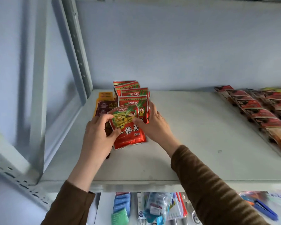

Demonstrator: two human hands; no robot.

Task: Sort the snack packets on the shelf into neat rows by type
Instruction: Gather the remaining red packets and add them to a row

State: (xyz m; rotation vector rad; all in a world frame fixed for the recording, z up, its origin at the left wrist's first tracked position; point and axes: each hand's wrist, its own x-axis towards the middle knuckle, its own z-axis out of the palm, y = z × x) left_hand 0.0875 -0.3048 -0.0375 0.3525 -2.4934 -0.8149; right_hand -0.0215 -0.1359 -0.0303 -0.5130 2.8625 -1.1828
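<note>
A red and green snack packet (130, 135) lies at the front of a row of like red packets (133, 95) running back along the left part of the grey shelf (193, 143). My left hand (97, 135) grips that front packet at its left edge, thumb on its face. My right hand (154, 122) holds it from the right, fingers over its upper part and against the packet behind. Left of the row lie dark brown packets (105, 108) and an orange packet (105, 95), partly hidden by my left hand.
Overlapping rows of dark red and black packets (256, 108) run along the shelf's right side. A grey perforated upright (78, 51) stands at the back left corner. Below the shelf's front edge hang blue packs (122, 207) and other small goods (159, 208).
</note>
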